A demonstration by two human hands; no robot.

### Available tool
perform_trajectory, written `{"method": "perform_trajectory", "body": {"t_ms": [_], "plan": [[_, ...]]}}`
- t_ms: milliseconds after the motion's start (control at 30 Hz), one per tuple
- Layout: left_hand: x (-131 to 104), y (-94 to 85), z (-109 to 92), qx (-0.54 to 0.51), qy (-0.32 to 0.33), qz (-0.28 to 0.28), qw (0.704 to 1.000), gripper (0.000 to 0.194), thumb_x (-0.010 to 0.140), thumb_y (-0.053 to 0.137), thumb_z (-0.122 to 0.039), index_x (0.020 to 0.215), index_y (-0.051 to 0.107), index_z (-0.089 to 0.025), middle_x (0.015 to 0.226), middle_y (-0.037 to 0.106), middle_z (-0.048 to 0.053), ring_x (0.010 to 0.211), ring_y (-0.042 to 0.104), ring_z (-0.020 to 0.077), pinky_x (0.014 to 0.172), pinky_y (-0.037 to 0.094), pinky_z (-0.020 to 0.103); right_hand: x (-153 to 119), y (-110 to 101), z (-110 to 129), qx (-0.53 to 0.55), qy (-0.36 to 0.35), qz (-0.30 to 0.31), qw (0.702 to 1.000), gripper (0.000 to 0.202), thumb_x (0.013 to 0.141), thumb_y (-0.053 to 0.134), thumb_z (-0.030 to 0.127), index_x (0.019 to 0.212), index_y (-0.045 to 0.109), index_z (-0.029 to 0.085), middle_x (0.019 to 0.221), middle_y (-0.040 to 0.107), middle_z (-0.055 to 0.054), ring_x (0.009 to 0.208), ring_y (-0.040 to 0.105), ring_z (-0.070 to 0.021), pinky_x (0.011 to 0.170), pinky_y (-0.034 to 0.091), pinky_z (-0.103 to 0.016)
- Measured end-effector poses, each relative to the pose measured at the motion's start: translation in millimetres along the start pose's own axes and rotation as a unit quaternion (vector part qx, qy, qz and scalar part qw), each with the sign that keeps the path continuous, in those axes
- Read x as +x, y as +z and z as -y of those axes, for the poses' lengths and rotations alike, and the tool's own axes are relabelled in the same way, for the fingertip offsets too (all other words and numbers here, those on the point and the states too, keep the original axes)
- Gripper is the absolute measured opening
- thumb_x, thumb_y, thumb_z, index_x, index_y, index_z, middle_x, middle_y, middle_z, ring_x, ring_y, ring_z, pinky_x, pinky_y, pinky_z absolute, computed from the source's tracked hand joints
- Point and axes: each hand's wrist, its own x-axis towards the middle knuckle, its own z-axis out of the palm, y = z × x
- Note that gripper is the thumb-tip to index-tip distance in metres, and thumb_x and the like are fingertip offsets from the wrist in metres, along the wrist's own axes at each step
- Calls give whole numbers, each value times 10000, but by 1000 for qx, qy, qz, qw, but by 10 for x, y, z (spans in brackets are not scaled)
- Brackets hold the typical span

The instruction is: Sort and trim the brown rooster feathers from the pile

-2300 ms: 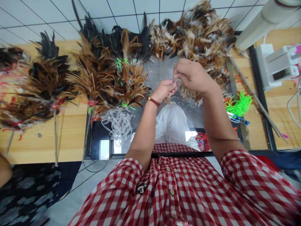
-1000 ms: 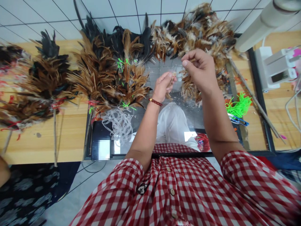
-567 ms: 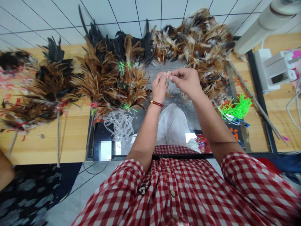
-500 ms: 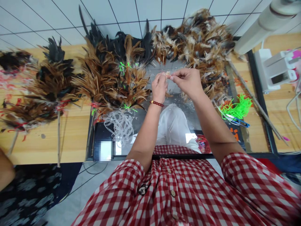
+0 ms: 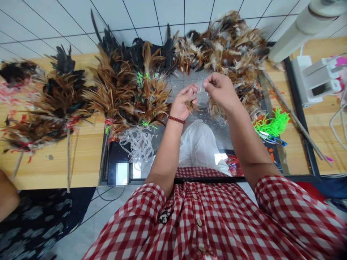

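My left hand [image 5: 182, 103], with a dark red bead bracelet [image 5: 176, 119] at the wrist, is closed over the glass tabletop, and the brown feathers [image 5: 193, 107] show beneath its fingers. My right hand [image 5: 220, 90] is just to its right, thumb and fingertips pinched together; what they hold is too small to make out. A thin pale strand [image 5: 200, 87] seems to show between the two hands. Brown and black feather bundles [image 5: 116, 79] lie left of my hands. A large heap of brown and white feathers [image 5: 230, 47] lies behind and to the right.
Clear strips [image 5: 138, 144] lie at the left beside a dark phone-like device. Green strings [image 5: 273, 122], blue-handled scissors [image 5: 276, 140] and a long stick [image 5: 295, 112] are at the right. A white power strip [image 5: 306, 81] stands farther right. Another person's arm [image 5: 8, 196] shows at the left edge.
My hands have moved a little apart. The left one has turned and dropped slightly left, showing brown feathers under it; the right fingers have curled in.
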Motion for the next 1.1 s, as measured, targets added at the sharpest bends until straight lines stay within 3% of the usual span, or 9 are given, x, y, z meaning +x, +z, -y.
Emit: {"method": "perform_trajectory", "body": {"t_ms": [100, 233, 400, 500, 600, 900, 1033, 1100], "plan": [[6, 7, 27, 34, -20, 11, 999, 298, 929, 719, -355, 717, 626, -167, 997, 699, 48, 764, 626, 82, 600, 476, 205, 18, -44, 59, 2, -26, 19, 999, 340, 986, 655, 513, 857, 634, 200, 777, 603, -19, 793, 606, -167, 764, 487, -324], [-20, 75, 38, 48, -51, 0, 998, 360, 967, 648, -379, 686, 554, -175, 820, 611, 9, 678, 579, 71, 562, 452, 197, 24, -190, 223, -50, -88, 88, 991, 238, 959, 674, 425, 858, 667, 210, 831, 662, -46, 844, 620, -199, 805, 498, -353], [-98, 181, 40, 87, -86, 29, 992, 372, 968, 589, -163, 618, 464, -167, 702, 482, -35, 574, 444, 44, 531, 339, 194, 24, -314, 295, -100, -125, 148, 976, 97, 912, 671, 274, 842, 709, 219, 864, 704, -63, 859, 624, -218, 813, 486, -367], [-126, 208, 56, 144, -100, 82, 981, 396, 943, 519, -47, 572, 443, -161, 642, 444, -34, 553, 402, 55, 534, 286, 214, 34, -304, 245, -91, -115, 179, 973, 85, 880, 696, 242, 806, 712, 205, 815, 703, -44, 805, 621, -194, 797, 473, -353], [-137, 207, 77, 180, -96, 113, 972, 404, 931, 498, -31, 557, 430, -167, 627, 437, -33, 556, 405, 68, 551, 294, 231, 39, -301, 213, -64, -86, 200, 974, 100, 870, 723, 256, 788, 718, 199, 753, 695, -24, 758, 619, -175, 769, 468, -333], [-132, 177, 131, 173, -54, 118, 976, 429, 943, 501, -31, 553, 407, -185, 618, 406, -33, 569, 409, 76, 579, 349, 228, 10, -272, 218, 2, -35, 180, 983, 191, 842, 785, 371, 761, 721, 211, 694, 689, -13, 741, 625, -175, 742, 487, -321], [-83, 143, 152, 186, -55, 85, 977, 449, 948, 593, -68, 545, 434, -182, 620, 430, -33, 609, 444, 85, 665, 418, 226, 4, -233, 189, 2, -16, 162, 987, 201, 824, 802, 380, 761, 709, 214, 720, 685, -21, 775, 633, -190, 745, 503, -332], [-45, 116, 171, 184, -49, 60, 980, 423, 956, 607, -96, 573, 451, -183, 656, 472, -31, 675, 511, 95, 728, 452, 231, 5, -220, 193, 7, -5, 126, 992, 230, 821, 816, 392, 761, 682, 214, 745, 682, -25, 800, 633, -192, 743, 507, -330]]}}
